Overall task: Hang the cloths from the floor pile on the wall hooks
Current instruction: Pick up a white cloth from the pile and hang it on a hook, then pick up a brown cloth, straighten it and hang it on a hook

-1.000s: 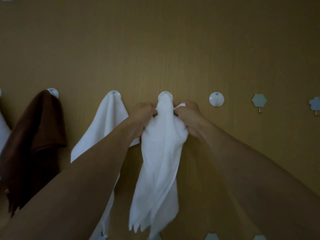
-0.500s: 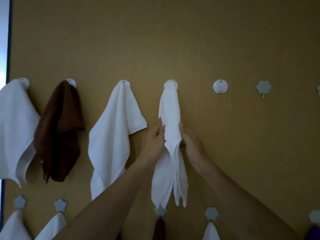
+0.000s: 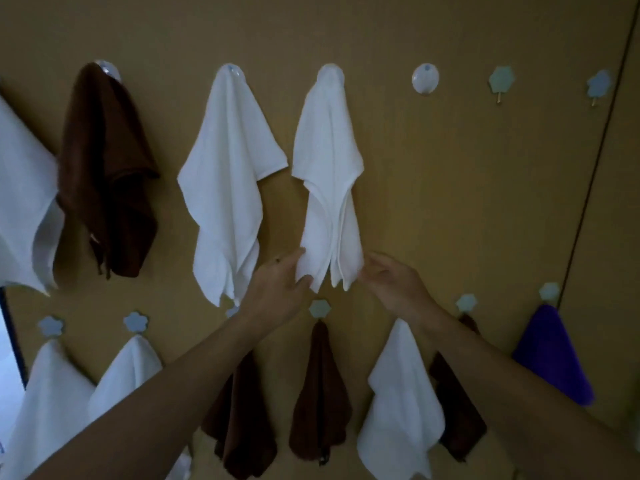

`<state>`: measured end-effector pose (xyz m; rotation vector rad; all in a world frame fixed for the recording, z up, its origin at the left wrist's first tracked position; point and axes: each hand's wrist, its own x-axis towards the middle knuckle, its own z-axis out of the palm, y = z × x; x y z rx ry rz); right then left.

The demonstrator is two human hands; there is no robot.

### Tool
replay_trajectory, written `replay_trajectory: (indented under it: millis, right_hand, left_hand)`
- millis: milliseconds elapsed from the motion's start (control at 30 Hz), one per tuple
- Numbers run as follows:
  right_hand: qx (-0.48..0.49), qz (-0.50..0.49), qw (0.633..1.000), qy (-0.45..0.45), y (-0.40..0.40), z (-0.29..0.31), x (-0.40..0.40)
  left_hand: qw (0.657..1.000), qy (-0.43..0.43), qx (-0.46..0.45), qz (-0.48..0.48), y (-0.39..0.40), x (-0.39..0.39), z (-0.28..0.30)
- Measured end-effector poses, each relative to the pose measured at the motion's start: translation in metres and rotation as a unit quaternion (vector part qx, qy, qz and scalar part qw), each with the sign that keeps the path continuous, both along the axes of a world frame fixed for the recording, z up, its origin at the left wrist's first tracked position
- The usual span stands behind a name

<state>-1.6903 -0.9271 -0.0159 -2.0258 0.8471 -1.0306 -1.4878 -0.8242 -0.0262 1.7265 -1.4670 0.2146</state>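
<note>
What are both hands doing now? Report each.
Left hand: pinching the bottom edge of the white cloth.
Right hand: open, fingers curled beside the cloth's lower corner, holding nothing.

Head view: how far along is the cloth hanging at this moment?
Done: the upper row holds a brown cloth and white cloths, with more on the lower hooks. In hand: the left hand pinches the bottom of the white cloth already on its hook; the right hand is open beside it. Left: a round hook and two small hooks are bare; the floor pile is out of view.
</note>
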Motion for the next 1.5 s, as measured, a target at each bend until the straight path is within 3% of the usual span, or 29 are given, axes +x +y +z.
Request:
replay_trajectory:
  millis: [133, 300, 567, 767, 1000, 1233, 1500]
  right_hand:
    - [-0.078, -0.07, 0.986, 0.127, 0.037, -0.046, -0.013]
    - [-0.086, -0.148, 0.958, 0.232, 0.1, -0.101, -0.045]
    - [0.021, -0.293, 0.891, 0.345, 0.238, -0.176, -0.14]
    - [0.1, -0.399, 0.84, 0.353, 0.35, -0.204, -0.231]
    - [0.16, -0.53, 0.761, 0.338, 0.513, -0.226, -0.342]
    - [0.243, -0.64, 0.667, 0.293, 0.72, -0.259, -0.444]
    - [0.356, -0.751, 0.52, 0.195, 0.958, -0.295, -0.495]
  left_hand:
    - [0.996, -0.009, 0.018, -0.083, 0.026, 0.004, -0.044]
    - [0.985, -0.038, 0.07, -0.15, 0.049, -0.01, -0.089]
    - [0.919, -0.086, 0.199, -0.33, 0.099, -0.107, -0.184]
    - [0.856, -0.149, 0.206, -0.449, 0.149, -0.221, -0.203]
    - [0.757, -0.216, 0.219, -0.576, 0.255, -0.386, -0.22]
    - [0.64, -0.273, 0.215, -0.685, 0.428, -0.543, -0.236]
    - [0.474, -0.353, 0.196, -0.782, 0.647, -0.68, -0.271]
